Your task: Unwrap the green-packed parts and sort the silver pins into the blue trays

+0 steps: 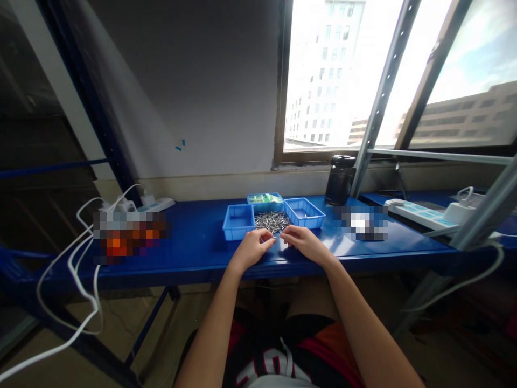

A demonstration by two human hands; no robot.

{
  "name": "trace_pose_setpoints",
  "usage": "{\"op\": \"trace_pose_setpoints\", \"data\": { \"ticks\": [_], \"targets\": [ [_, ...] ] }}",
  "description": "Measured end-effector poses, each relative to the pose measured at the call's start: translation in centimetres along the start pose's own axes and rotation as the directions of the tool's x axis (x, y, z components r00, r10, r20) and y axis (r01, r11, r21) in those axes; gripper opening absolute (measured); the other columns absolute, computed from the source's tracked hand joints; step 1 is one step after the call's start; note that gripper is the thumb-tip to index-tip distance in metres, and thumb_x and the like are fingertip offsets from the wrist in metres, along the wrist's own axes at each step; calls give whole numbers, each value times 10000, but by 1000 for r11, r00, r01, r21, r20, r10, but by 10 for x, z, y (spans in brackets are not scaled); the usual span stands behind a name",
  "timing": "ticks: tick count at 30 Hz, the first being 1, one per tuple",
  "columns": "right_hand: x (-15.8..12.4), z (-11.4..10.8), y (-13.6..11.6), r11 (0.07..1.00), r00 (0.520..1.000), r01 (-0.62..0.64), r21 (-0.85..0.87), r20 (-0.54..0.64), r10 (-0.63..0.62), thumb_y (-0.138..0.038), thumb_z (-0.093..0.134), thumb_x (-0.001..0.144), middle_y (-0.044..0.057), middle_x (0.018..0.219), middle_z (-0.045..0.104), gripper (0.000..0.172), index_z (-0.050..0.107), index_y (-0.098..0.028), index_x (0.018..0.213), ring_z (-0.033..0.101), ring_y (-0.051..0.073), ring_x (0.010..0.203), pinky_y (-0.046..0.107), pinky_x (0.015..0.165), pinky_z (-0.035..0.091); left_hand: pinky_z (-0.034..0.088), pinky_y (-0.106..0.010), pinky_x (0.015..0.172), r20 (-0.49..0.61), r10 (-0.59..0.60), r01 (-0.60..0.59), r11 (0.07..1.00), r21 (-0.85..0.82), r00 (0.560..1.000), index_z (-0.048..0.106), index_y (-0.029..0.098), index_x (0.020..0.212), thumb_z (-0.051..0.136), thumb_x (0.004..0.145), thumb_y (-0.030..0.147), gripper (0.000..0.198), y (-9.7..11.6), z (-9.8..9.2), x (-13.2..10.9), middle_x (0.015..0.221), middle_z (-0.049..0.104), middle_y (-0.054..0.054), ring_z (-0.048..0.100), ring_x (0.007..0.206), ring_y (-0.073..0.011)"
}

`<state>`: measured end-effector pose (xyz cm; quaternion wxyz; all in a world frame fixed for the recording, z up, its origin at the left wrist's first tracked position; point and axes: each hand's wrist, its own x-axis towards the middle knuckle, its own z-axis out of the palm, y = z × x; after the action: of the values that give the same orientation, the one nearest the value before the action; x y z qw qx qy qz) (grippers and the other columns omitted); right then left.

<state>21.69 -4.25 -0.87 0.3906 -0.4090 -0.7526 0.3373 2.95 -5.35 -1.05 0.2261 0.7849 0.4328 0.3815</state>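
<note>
Close to the table's front edge, my left hand [258, 244] and my right hand [301, 241] face each other, fingers pinched. A thin, pale metal piece [277, 237] spans the small gap between their fingertips; its exact kind is too small to make out. Just beyond my fingers lies a heap of slim, silvery metal pieces [271, 220], partly hidden by my hands. Left of the heap stands a blue plastic bin [238, 234], and another blue bin [309, 220] sits to its right with a few tiny bits inside. Behind the heap, a third blue bin [264, 206] holds green-tinted plastic packets.
A black bottle [340, 180] stands at the back right beside a metal rack post [379, 102]. White power strips lie at both sides, with white cables [83, 280] hanging over the left. Blurred items rest on the blue table [194, 237] left and right.
</note>
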Motion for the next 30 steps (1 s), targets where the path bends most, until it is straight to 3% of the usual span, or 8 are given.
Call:
{"op": "trace_pose_setpoints", "data": {
  "ticks": [7,14,24,30],
  "targets": [
    [2,0,3,990,996,73,-117,68,-66,-427,525,791,7,705,580,290,635,-158,786,501,135,676,238,618,390,433,-244,658,-23,-3,2,999,-35,1000,653,159,845,479,805,412,309,1,-1,-1,761,653,-33,585,709,-156],
    [1,1,5,983,987,115,-146,126,-96,-437,498,807,9,743,607,308,651,-170,817,510,146,696,237,625,392,459,-257,679,18,4,-2,995,-98,1000,650,159,890,488,792,322,250,2,0,1,810,656,-42,591,751,-164],
    [0,-1,2,991,995,74,-114,73,-65,-439,480,817,12,716,587,328,636,-156,866,505,134,665,233,611,392,433,-250,672,-8,-9,9,999,-36,1000,582,157,818,473,762,283,176,6,-2,-1,776,608,-15,547,740,-150],
    [-1,0,1,993,995,79,-89,67,-73,-430,491,812,13,697,582,314,634,-154,854,513,136,657,235,601,397,436,-257,670,50,-21,24,999,-49,999,612,153,828,483,784,354,243,5,-1,1,781,632,-32,560,725,-156]
  ]
}}
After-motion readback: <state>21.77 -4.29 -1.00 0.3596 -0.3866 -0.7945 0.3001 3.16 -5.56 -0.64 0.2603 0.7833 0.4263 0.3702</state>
